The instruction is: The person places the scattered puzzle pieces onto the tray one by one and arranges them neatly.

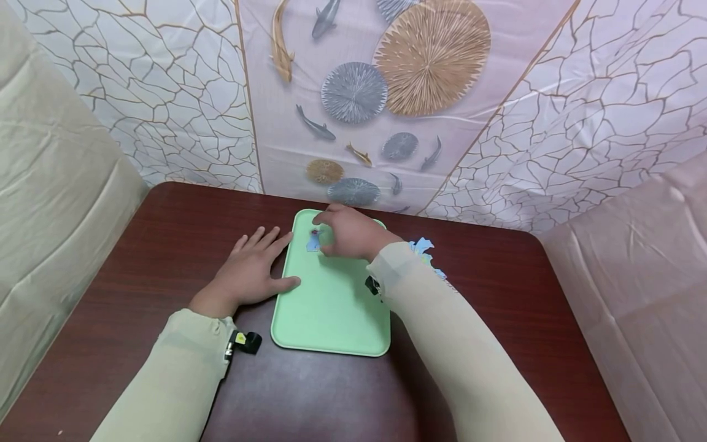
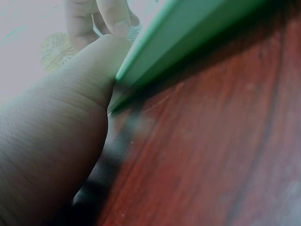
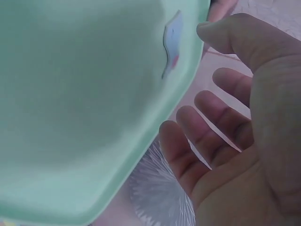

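Note:
A light green tray (image 1: pixel 331 319) lies on the table. Near its far left corner sits a small flat blue piece (image 1: pixel 313 243) with a red patch and an irregular outline, like a jigsaw piece. Over the tray's far end, right beside that piece, is my right hand (image 1: pixel 356 233), thumb and fingers loosely curved with a gap between them. In the right wrist view nothing is in its grasp, and the blue piece (image 3: pixel 173 42) lies flat beyond the thumb. My left hand (image 1: pixel 251 270) rests at the tray's left edge with fingers spread, its thumb over the rim.
Several more blue irregular pieces (image 1: pixel 423 247) lie on the dark red-brown table (image 1: pixel 497 288) right of the tray, partly hidden by my right sleeve. A patterned curtain (image 1: pixel 353 153) hangs behind the table's far edge, and pale cloth (image 1: pixel 641 258) borders the right side.

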Demonstrator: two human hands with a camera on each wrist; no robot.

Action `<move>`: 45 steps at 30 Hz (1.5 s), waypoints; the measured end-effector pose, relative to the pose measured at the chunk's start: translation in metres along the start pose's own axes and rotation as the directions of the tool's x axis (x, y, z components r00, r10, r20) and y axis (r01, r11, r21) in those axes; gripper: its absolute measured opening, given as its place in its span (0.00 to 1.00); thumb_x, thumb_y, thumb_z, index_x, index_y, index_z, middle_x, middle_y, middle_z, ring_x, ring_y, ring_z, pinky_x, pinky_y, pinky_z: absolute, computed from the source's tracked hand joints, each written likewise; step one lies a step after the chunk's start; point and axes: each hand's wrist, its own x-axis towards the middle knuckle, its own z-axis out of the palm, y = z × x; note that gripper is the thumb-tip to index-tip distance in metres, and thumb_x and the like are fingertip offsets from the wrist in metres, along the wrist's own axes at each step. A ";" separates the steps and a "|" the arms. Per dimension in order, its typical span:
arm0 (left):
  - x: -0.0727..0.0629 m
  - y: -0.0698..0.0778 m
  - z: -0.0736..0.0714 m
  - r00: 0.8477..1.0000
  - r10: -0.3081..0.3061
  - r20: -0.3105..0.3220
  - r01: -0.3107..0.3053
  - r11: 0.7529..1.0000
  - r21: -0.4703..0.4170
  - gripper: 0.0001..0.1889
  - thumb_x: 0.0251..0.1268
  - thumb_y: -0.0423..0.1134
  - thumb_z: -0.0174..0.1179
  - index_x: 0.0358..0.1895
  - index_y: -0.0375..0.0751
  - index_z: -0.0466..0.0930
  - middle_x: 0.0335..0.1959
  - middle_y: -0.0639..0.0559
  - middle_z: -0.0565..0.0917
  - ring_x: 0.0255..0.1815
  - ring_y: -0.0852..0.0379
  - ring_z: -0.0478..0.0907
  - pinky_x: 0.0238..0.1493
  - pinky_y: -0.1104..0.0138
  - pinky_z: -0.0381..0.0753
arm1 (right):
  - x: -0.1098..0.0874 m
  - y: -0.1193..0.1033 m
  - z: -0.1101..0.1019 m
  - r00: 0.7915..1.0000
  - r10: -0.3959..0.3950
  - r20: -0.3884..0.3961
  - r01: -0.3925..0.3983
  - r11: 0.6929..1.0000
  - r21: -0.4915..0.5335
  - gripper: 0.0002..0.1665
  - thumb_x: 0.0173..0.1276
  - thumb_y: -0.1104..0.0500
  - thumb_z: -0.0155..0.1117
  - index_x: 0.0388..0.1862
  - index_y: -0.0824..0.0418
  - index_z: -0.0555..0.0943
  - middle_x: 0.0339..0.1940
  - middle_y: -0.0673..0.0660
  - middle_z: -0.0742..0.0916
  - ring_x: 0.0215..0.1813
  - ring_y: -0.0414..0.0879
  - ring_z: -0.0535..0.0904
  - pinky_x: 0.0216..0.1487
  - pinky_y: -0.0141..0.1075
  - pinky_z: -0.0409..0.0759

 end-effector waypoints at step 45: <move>0.002 0.000 0.003 1.000 -0.014 0.000 0.014 1.000 0.000 0.56 0.72 0.76 0.64 0.95 0.57 0.51 0.96 0.42 0.50 0.97 0.33 0.40 0.92 0.31 0.39 | -0.067 0.088 -0.020 0.993 0.109 -0.041 -0.108 0.994 0.029 0.36 0.73 0.52 0.80 0.76 0.63 0.83 0.78 0.63 0.82 0.81 0.60 0.76 0.80 0.57 0.78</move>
